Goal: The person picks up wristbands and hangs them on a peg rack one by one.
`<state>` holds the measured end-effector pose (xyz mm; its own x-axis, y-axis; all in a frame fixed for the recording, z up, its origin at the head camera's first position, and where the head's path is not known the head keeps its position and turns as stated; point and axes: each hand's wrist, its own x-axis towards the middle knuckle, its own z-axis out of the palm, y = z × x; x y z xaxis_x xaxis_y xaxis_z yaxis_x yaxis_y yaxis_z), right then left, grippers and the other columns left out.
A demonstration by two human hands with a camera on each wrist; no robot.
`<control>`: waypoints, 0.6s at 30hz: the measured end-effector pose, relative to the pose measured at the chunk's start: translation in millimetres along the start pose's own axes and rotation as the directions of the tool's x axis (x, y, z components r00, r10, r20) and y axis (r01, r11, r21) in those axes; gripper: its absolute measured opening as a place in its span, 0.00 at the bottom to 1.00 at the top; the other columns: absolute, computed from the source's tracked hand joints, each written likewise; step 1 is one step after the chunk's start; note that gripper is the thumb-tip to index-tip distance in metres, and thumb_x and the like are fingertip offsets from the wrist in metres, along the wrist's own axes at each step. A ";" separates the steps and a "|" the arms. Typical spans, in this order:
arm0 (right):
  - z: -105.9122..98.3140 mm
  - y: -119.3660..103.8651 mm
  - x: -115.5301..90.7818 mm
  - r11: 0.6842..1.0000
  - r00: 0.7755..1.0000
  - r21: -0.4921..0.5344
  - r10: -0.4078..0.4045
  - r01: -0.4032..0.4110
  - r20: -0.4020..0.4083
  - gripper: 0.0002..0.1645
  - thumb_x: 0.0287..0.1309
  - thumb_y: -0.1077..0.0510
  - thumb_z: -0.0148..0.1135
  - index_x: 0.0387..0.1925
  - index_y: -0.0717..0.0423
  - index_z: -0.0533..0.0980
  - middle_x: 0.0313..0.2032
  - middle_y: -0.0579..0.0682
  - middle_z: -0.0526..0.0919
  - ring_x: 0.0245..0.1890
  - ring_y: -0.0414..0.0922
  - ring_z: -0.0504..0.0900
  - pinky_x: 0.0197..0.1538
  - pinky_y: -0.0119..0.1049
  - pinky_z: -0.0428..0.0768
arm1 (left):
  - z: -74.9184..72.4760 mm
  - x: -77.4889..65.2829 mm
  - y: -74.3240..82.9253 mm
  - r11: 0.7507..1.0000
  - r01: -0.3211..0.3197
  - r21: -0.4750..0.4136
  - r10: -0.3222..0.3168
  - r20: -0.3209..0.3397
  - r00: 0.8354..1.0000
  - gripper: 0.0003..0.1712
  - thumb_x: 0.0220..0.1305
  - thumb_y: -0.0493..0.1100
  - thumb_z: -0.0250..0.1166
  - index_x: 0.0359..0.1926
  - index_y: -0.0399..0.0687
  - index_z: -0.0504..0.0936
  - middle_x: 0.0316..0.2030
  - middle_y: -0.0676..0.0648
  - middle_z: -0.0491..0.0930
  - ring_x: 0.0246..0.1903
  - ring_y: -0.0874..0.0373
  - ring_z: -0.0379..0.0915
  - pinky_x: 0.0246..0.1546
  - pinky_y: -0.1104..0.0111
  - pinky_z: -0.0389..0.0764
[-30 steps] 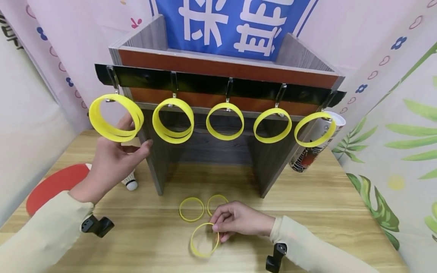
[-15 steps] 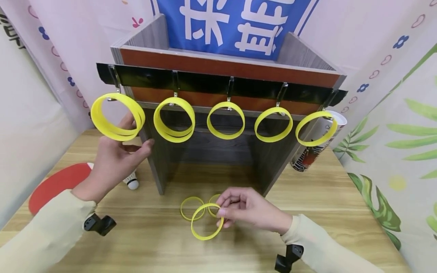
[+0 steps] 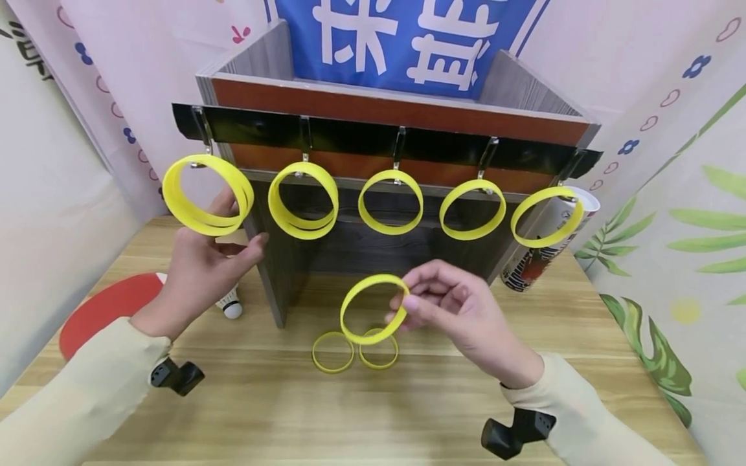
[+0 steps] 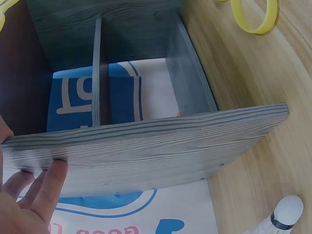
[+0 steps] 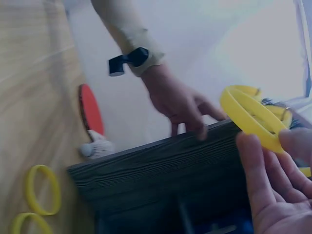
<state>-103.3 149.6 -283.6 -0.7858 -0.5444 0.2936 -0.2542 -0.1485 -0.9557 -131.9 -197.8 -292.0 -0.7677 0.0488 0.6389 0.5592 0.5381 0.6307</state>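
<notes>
My right hand (image 3: 469, 317) pinches a yellow wristband-like ring (image 3: 373, 338) between thumb and fingers. It is raised over the table, below the row of hooks. In the right wrist view the held ring (image 5: 247, 114) overlaps a hanging one. My left hand (image 3: 205, 266) grips the left side panel of a grey wooden shelf (image 4: 126, 151), thumb on one face and fingers on the other. Two more rings lie side by side on the table, a left ring (image 3: 333, 371) and a right ring (image 3: 379, 367).
Yellow rings hang from hooks on a black strip (image 3: 350, 134) across the shelf front; the leftmost hook and its neighbour appear to bear two each. A red paddle (image 3: 111, 307) and a shuttlecock (image 3: 231, 308) lie left. Behind the right panel stands a printed tube (image 3: 524, 272).
My right hand has lifted its ring from near the table, up and to the right, uncovering the right ring on the table. My left hand stays on the panel; the view shifts slightly.
</notes>
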 end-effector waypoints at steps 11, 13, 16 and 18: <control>7.3 -31.4 15.7 0.988 0.950 -0.055 -0.155 0.145 -0.271 0.10 0.70 0.72 0.58 0.47 0.58 0.78 0.42 0.50 0.90 0.43 0.44 0.91 0.46 0.40 0.92 | 0.2 -0.8 -1.3 1.000 0.000 -0.005 0.000 -0.004 1.000 0.43 0.57 0.25 0.71 0.74 0.43 0.71 0.64 0.37 0.80 0.48 0.78 0.76 0.36 0.86 0.83; 9.5 -33.2 18.4 0.986 0.936 -0.053 -0.169 0.161 -0.308 0.10 0.70 0.72 0.58 0.48 0.58 0.78 0.42 0.50 0.90 0.44 0.44 0.90 0.47 0.39 0.92 | 0.2 -0.7 -1.7 1.000 -0.003 -0.004 0.003 -0.005 1.000 0.43 0.56 0.24 0.71 0.74 0.43 0.71 0.63 0.37 0.80 0.48 0.78 0.76 0.36 0.86 0.83; 11.8 -35.0 21.8 0.981 0.919 -0.042 -0.190 0.187 -0.345 0.10 0.71 0.71 0.59 0.48 0.57 0.77 0.43 0.50 0.89 0.46 0.44 0.90 0.49 0.39 0.92 | 0.2 -0.5 -2.6 1.000 -0.011 0.003 0.011 -0.005 1.000 0.43 0.56 0.24 0.71 0.73 0.42 0.71 0.62 0.38 0.80 0.48 0.77 0.76 0.36 0.86 0.83; 12.9 -35.5 24.0 0.977 0.908 -0.033 -0.206 0.209 -0.364 0.09 0.70 0.69 0.60 0.48 0.56 0.77 0.44 0.50 0.89 0.46 0.44 0.90 0.49 0.38 0.92 | 0.0 -0.2 -2.8 1.000 -0.014 0.008 0.014 -0.003 1.000 0.43 0.56 0.24 0.71 0.74 0.42 0.71 0.62 0.38 0.80 0.49 0.77 0.76 0.36 0.86 0.83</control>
<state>-105.8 131.2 -242.9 -0.8665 -0.1631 0.4717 -0.4312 -0.2315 -0.8721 -133.3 -199.3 -293.9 -0.7586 0.0540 0.6493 0.5676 0.5440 0.6179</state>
